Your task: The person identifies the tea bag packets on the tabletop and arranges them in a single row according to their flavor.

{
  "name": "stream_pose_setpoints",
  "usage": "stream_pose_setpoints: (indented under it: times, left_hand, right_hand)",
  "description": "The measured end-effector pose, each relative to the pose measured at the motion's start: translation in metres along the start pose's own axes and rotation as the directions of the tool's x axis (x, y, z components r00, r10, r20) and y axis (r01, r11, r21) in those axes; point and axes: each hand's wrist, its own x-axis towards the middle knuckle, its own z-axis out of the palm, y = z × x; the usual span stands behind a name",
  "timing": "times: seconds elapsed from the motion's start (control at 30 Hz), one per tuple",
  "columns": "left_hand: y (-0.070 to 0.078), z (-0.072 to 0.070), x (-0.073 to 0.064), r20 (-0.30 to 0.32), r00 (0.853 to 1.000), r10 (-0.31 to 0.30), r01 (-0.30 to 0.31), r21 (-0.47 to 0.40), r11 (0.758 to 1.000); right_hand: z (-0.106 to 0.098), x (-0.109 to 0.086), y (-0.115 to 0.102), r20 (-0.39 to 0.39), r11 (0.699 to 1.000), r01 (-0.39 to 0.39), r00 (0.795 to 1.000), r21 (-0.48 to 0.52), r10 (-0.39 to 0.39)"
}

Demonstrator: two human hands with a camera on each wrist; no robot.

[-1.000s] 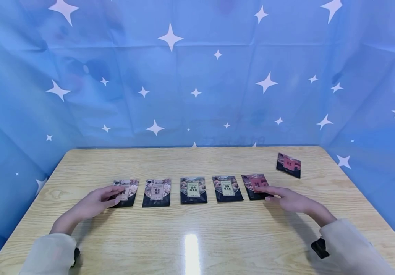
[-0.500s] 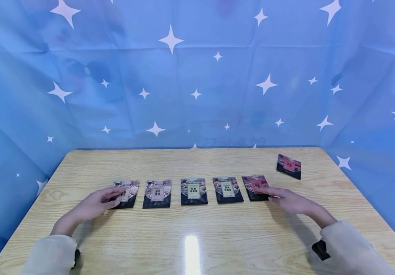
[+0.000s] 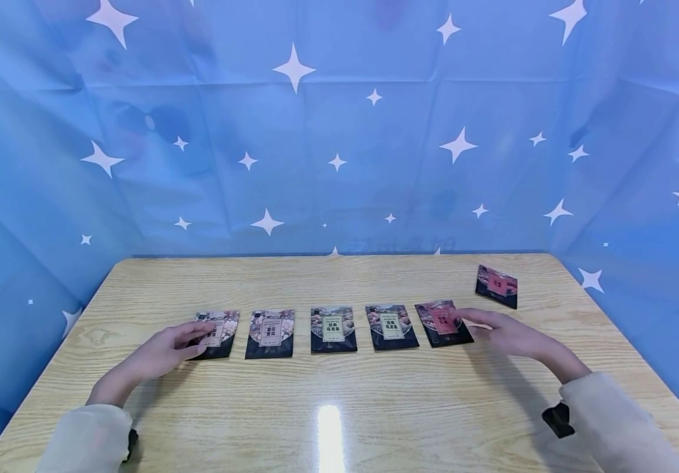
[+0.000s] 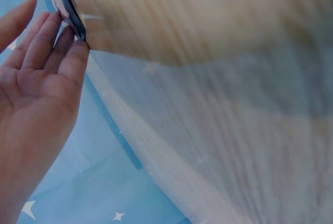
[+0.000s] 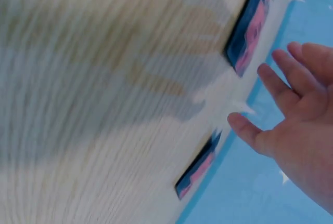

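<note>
Left hand [image 3: 165,349] rests flat, fingers straight, on the leftmost dark glossy packet with a beige label [image 3: 217,333] – first in a row of five on the light wooden table [image 3: 339,407]. Right hand [image 3: 507,334] hangs relaxed and flat just beside the pink-labelled dark packet [image 3: 442,322] – holding nothing.

Pink-and-black packet [image 3: 442,322] is lying just beside the right hand [image 3: 507,334]; another pink-and-black one [image 3: 496,285] beyond. Dark packets with pale, possibly floral, print are running toward the left hand [image 3: 165,351]. Light-wood table [image 3: 339,407]; blue white-starred backdrop [image 3: 339,131].
</note>
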Motion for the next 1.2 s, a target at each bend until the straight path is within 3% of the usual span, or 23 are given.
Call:
stream_pose_setpoints:
  times: [0.3,0.53,0.67,0.83,1.2]
  left_hand:
    - [0.001,0.001,-0.001,-0.01,1.0,0.0,0.0,0.02,1.0]
    - [0.002,0.001,0.0,-0.007,1.0,-0.008,0.008,0.012,1.0]
    - [0.002,0.0,0.0,-0.005,1.0,-0.013,0.013,0.007,1.0]
    - [0.002,0.0,0.0,-0.003,1.0,-0.016,0.016,-0.001,1.0]
    - [0.004,0.001,0.0,-0.014,0.999,-0.031,0.031,0.029,0.999]
  right_hand:
    - [-0.018,-0.002,0.019,-0.128,1.0,-0.022,0.991,0.011,0.023]
    - [-0.031,0.001,0.041,-0.203,0.996,-0.089,0.975,-0.001,0.087]
    - [-0.036,0.005,0.05,-0.216,0.992,-0.129,0.968,0.008,0.128]
    - [-0.04,0.012,0.058,-0.23,0.993,-0.117,0.966,0.016,0.118]
    - [-0.043,0.024,0.065,-0.191,0.986,-0.142,0.969,0.088,0.157]
